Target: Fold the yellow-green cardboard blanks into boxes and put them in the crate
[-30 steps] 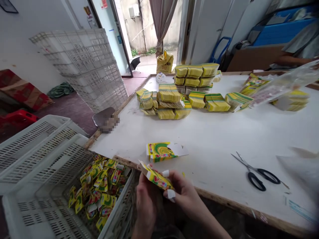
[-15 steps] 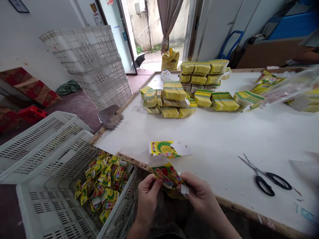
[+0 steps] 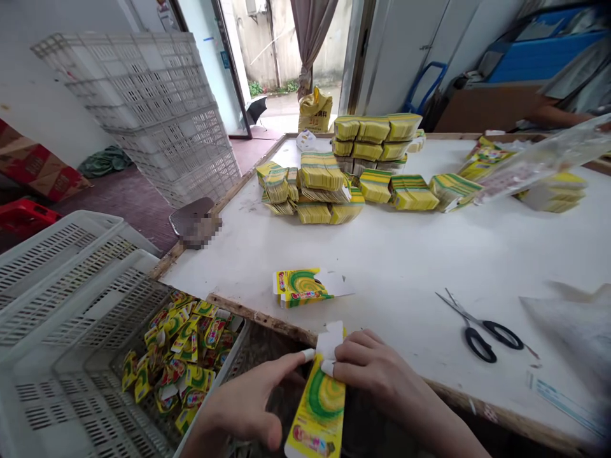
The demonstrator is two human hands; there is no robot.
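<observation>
My right hand (image 3: pixel 375 372) grips the upper end of a small yellow and green carton (image 3: pixel 321 407), near its white flap, at the table's front edge. The carton is held lengthwise, its printed swirl face towards me. To the left of it, my left hand (image 3: pixel 245 401) is spread, thumb and index finger apart. The white-wrapped index fingertip is at the carton's upper left edge; whether it touches, I cannot tell. A second carton (image 3: pixel 301 285) lies on the white table (image 3: pixel 405 254) just beyond my hands, its white end flaps open to the right.
Lower left stands a white plastic crate (image 3: pixel 52 407) holding several small cartons (image 3: pixel 188 346). Bundled stacks of flat cartons (image 3: pixel 322 172) line the table's far side. Scissors (image 3: pixel 477 324) lie at right. Far right, a person's arm (image 3: pixel 556 117) is near a clear plastic bag (image 3: pixel 539 162).
The carton has turned from a tilted, red-printed side to its swirl face and come lower. My left hand has let go and spread. The view has shifted right; the person at right reaches further in.
</observation>
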